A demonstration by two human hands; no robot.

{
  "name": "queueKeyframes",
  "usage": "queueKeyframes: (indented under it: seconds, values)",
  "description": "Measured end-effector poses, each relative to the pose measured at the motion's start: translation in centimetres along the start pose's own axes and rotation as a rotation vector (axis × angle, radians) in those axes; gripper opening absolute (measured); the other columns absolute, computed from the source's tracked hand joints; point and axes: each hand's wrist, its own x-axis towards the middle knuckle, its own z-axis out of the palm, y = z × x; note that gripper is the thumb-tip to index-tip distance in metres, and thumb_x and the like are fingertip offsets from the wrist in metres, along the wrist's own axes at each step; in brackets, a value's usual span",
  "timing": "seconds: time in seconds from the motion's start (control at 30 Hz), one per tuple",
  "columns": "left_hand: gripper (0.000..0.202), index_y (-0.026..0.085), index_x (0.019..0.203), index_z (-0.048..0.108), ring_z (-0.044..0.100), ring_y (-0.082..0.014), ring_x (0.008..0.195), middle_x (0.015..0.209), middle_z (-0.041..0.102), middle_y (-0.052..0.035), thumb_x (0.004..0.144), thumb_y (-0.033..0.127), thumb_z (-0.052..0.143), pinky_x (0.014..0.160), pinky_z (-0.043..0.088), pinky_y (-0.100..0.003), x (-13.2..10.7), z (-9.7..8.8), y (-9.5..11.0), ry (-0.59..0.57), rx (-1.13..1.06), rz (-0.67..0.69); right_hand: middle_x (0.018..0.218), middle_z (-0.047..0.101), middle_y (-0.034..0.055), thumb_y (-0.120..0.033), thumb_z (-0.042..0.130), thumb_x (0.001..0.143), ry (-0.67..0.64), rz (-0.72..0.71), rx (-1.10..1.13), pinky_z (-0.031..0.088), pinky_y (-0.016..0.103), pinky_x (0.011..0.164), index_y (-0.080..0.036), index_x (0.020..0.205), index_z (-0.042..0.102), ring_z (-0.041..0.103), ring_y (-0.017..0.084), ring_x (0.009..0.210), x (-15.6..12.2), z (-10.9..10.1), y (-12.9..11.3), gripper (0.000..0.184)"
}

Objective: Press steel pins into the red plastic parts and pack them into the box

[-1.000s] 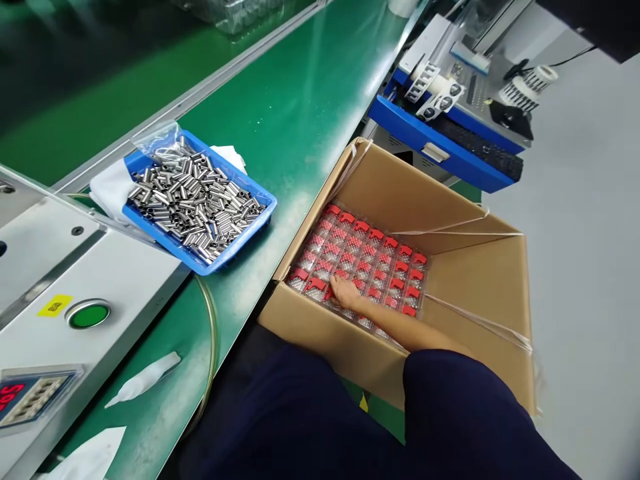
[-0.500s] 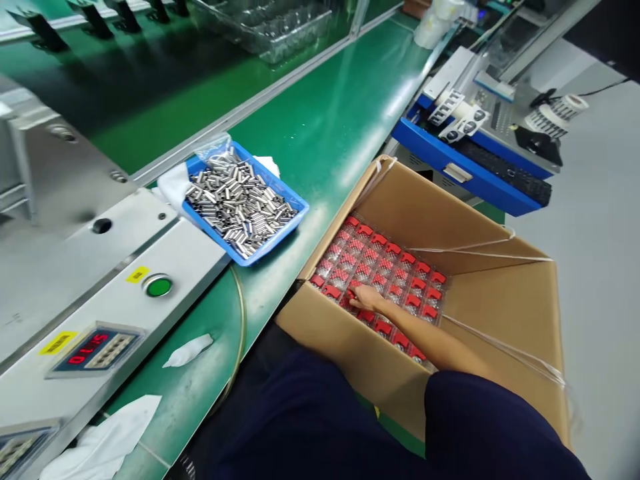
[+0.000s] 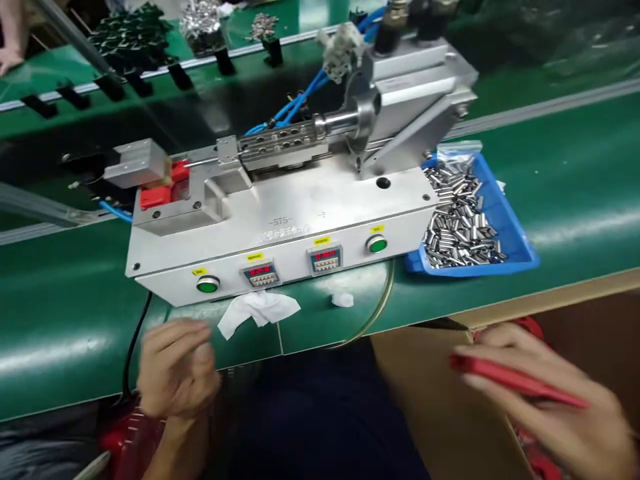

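Note:
My right hand [image 3: 560,417] is low on the right, over the open cardboard box [image 3: 440,393]. Its fingers are closed on a long flat red plastic part [image 3: 510,380], blurred by motion. My left hand [image 3: 175,373] hovers at the front edge of the green bench, below the machine's left green button [image 3: 207,285]. Its fingers look curled but are smeared, and I see nothing in them. A grey press machine [image 3: 300,213] stands in the middle, with another red part [image 3: 157,193] seated in its fixture at the left.
A blue tray [image 3: 520,250] of several short metal tubes [image 3: 460,220] sits right of the machine. Crumpled white tissue [image 3: 260,310] lies before the displays. Blue hoses run behind. Red items [image 3: 130,433] show under the bench at lower left. Another person's hand [image 3: 10,43] is far top left.
My view has swung left from the box to the machine. My right hand has come up out of the box with a red part, and my left hand has come into view.

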Motion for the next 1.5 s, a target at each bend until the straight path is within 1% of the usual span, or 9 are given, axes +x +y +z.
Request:
queueKeyframes:
  seconds: [0.07,0.17,0.23,0.4,0.53,0.63,0.73,1.1,1.5]
  values:
    - [0.016,0.019,0.107,0.069,0.068,-0.0236,0.091,0.096,0.071,-0.0067,0.102,0.033,0.062,0.083,0.054,-0.038,0.1,1.2,3.0,-0.223,-0.144,0.107,0.087,0.067,0.0057,-0.036,0.070,0.102,-0.205,-0.126,0.191,0.056,0.026,0.061,-0.026,0.112,0.081,0.067,0.015,0.072,3.1,3.6,-3.2,0.017]
    - [0.037,0.018,0.136,0.059,0.072,-0.0246,0.108,0.118,0.074,-0.0122,0.109,0.042,0.052,0.094,0.059,-0.036,-0.8,2.9,7.2,-0.615,-0.357,0.081,0.090,0.067,0.0070,-0.042,0.068,0.103,-0.334,-0.205,0.358,0.057,0.025,0.064,-0.019,0.115,0.079,0.066,0.015,0.076,5.8,8.5,-5.6,0.028]
    - [0.042,0.018,0.143,0.053,0.074,-0.0235,0.101,0.115,0.075,-0.0120,0.109,0.043,0.052,0.091,0.060,-0.034,-2.1,3.7,8.6,-0.677,-0.444,0.020,0.089,0.065,0.0070,-0.046,0.065,0.104,-0.378,-0.246,0.396,0.056,0.025,0.064,-0.017,0.114,0.078,0.064,0.015,0.076,6.5,10.7,-5.8,0.034]
    - [0.023,0.022,0.127,0.061,0.070,-0.0172,0.074,0.092,0.075,-0.0044,0.106,0.031,0.059,0.070,0.058,-0.025,-5.2,4.6,8.7,-0.696,-0.629,-0.285,0.082,0.064,0.0049,-0.048,0.058,0.107,-0.398,-0.418,0.305,0.051,0.027,0.060,-0.016,0.110,0.075,0.060,0.014,0.067,6.2,12.4,-4.5,0.037]
    - [0.020,0.018,0.108,0.069,0.066,-0.0169,0.073,0.083,0.071,-0.0041,0.101,0.037,0.069,0.071,0.056,-0.025,-5.6,4.9,7.9,-0.664,-0.788,-0.530,0.084,0.067,0.0067,-0.047,0.055,0.109,-0.183,-0.558,0.178,0.054,0.031,0.061,-0.017,0.121,0.069,0.065,0.018,0.070,6.4,10.4,-3.2,0.035]
    - [0.025,0.016,0.101,0.067,0.067,-0.0163,0.072,0.083,0.071,-0.0045,0.100,0.041,0.070,0.070,0.055,-0.025,-5.2,5.2,7.0,-0.584,-0.887,-0.757,0.085,0.066,0.0058,-0.036,0.062,0.107,0.053,-0.518,0.098,0.054,0.033,0.061,-0.021,0.126,0.067,0.064,0.020,0.070,7.5,9.1,-2.3,0.025]
    - [0.031,0.016,0.097,0.065,0.065,-0.0145,0.066,0.080,0.071,-0.0031,0.098,0.046,0.073,0.067,0.054,-0.024,-4.9,5.6,6.0,-0.495,-0.956,-0.895,0.091,0.065,0.0057,-0.031,0.076,0.097,0.060,-0.371,-0.022,0.056,0.035,0.066,-0.023,0.127,0.065,0.063,0.021,0.074,8.7,9.5,-1.4,0.033]
    - [0.033,0.020,0.116,0.067,0.063,-0.0132,0.073,0.093,0.075,-0.0031,0.097,0.046,0.075,0.066,0.047,-0.020,-4.7,6.1,5.9,-0.430,-0.868,-0.889,0.114,0.072,0.0089,-0.024,0.065,0.099,-0.191,-0.152,0.165,0.059,0.036,0.088,-0.025,0.106,0.060,0.072,0.025,0.103,8.9,12.0,-0.8,0.009]
    - [0.034,0.017,0.117,0.066,0.063,-0.0147,0.074,0.091,0.073,-0.0045,0.097,0.044,0.074,0.068,0.051,-0.023,-4.7,6.1,5.8,-0.450,-0.823,-0.867,0.078,0.069,0.0013,-0.026,0.061,0.096,-0.224,-0.092,0.187,0.049,0.027,0.055,-0.022,0.096,0.063,0.060,0.015,0.060,8.4,11.6,-2.1,0.004]
